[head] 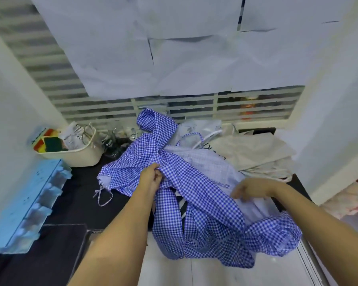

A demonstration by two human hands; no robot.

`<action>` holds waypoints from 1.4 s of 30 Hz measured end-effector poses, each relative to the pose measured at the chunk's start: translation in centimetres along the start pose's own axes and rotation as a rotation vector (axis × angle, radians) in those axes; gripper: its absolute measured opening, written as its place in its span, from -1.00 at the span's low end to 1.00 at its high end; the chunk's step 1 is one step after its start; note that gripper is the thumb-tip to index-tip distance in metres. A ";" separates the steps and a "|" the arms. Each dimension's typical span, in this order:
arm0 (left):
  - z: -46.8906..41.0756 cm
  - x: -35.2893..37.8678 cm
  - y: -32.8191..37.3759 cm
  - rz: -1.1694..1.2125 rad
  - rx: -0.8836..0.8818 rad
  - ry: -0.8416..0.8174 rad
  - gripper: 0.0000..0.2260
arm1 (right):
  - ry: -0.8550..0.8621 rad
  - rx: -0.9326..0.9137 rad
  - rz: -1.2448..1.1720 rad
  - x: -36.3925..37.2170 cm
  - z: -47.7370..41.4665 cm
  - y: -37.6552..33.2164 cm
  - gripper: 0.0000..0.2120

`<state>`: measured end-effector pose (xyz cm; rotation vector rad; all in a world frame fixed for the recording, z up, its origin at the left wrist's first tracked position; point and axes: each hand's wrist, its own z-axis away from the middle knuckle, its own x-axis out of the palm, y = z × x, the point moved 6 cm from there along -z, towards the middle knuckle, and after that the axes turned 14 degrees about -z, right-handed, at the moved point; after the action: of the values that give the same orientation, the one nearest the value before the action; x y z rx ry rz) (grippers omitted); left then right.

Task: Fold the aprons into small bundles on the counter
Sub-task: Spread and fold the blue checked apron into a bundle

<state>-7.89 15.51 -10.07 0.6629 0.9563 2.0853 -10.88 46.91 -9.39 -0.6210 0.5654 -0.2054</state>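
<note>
On the dark counter (79,195), centre: blue checked apron (194,195), one item, crumpled in a loose heap, its near part seemingly hanging past the front edge. A paler checked cloth (205,162) lies partly under it, touching.

Left hand (153,176) — fingers curled, pinching a bunch of the apron near its middle. Right hand (246,189) — blurred, low over the pale cloth at the apron's right side; whether it holds anything cannot be told.

Step in hand, by judgement: sorting the apron out for a first fold. Advice: find an edge or corner, draw the cloth flat, tuck in the loose tie string (103,197) at the left, and bring the hanging part up onto the counter.

Surroundings: cream basket (79,157) of oddments, back left; pale blue tray (25,203) along the left; paper bags (256,149), back right; slatted window (194,108) behind, covered above with white sheets (174,48).
</note>
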 end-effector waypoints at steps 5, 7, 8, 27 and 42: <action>3.2 1.6 0.5 -0.708 0.208 -0.241 -0.64 | 0.518 -0.463 -0.091 -2.9 -1.1 -9.9 -0.35; 5.1 2.4 -1.2 -0.947 0.272 -0.399 -0.68 | 0.499 -0.690 -0.012 -1.5 -1.0 -14.3 -0.25; 5.9 2.5 -2.1 -1.033 0.290 -0.447 -0.71 | 0.444 -0.759 0.036 -0.2 -1.2 -16.2 -0.26; 2.4 -8.9 -7.1 0.246 -0.186 -0.011 -0.65 | -0.219 -0.300 0.286 16.0 -6.6 -11.1 -0.32; 13.8 -8.0 6.8 -0.772 0.099 -0.656 -0.66 | 0.223 -0.497 -0.121 3.9 -3.3 -16.3 -0.27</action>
<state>3.71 11.84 2.28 0.7944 0.7575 1.0466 -9.69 30.93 -3.50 -1.1250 0.8036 -0.2520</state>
